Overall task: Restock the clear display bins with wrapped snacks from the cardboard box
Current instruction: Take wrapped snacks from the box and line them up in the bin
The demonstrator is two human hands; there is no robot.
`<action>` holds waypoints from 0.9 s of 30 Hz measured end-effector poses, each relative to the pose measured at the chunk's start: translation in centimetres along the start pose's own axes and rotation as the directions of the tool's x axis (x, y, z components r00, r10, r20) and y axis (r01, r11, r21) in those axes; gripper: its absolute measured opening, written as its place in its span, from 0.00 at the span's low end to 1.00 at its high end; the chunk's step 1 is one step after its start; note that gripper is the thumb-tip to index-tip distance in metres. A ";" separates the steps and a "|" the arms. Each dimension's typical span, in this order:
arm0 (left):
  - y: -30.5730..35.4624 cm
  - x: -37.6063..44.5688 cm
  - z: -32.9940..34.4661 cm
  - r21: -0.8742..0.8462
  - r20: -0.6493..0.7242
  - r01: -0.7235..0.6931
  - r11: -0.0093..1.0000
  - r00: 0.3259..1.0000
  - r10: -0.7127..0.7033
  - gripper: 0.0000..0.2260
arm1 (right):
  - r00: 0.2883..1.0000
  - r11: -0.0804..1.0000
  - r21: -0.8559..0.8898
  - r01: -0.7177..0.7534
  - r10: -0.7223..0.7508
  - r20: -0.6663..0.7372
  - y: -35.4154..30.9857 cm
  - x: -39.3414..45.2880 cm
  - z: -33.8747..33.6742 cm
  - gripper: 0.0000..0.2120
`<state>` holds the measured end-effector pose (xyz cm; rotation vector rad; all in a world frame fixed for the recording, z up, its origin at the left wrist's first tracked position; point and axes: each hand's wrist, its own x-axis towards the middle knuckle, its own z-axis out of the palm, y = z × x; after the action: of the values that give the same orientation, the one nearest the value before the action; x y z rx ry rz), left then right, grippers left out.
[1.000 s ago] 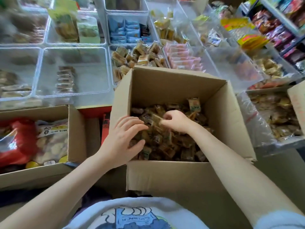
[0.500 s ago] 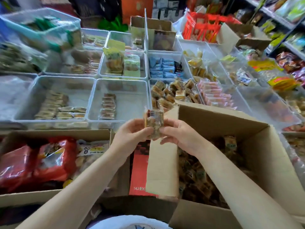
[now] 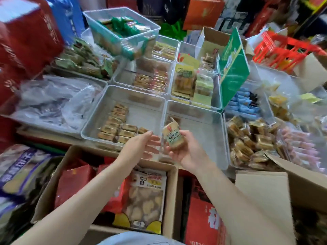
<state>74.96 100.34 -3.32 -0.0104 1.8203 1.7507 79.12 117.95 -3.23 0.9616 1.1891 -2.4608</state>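
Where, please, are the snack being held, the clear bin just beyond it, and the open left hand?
wrapped snack [image 3: 173, 137], head view, label face.
clear bin [image 3: 223, 138], head view, right wall.
left hand [image 3: 139, 147], head view, palm.

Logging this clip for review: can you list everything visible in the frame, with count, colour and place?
wrapped snacks: small stack, tan, in the right hand over the near middle bin
near middle bin: one, clear, bottom mostly bare
near left bin: one, clear, rows of brown wrapped bars
right bin: one, clear, heaped tan snacks
raised bin: one, clear, green packs, far left
green card: one, upright between bins
cardboard box: one, brown, near right
second box: one, brown, near left, holds red bags and a clear bag
red basket: one, far right
left hand: open, beside the snacks
right hand: fingers curled round the snacks
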 end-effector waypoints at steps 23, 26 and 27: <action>-10.9 12.8 -12.1 0.955 -0.082 -0.087 0.285 0.843 0.531 0.15 | 0.994 0.255 -0.961 -0.110 0.049 -0.101 2.1 30.1 8.1 0.18; -11.1 13.0 -12.1 0.953 -0.088 -0.099 0.286 0.814 0.574 0.14 | 0.996 0.141 -0.987 -0.080 0.062 -0.072 2.0 30.7 8.2 0.16; -11.2 13.0 -12.1 0.953 -0.083 -0.107 0.284 0.809 0.582 0.14 | 0.995 0.106 -0.992 -0.074 0.068 -0.067 2.0 30.8 8.2 0.16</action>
<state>63.86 93.05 -19.61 0.5778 3.1415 0.6376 53.15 112.35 -20.94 0.4793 2.2008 -0.9039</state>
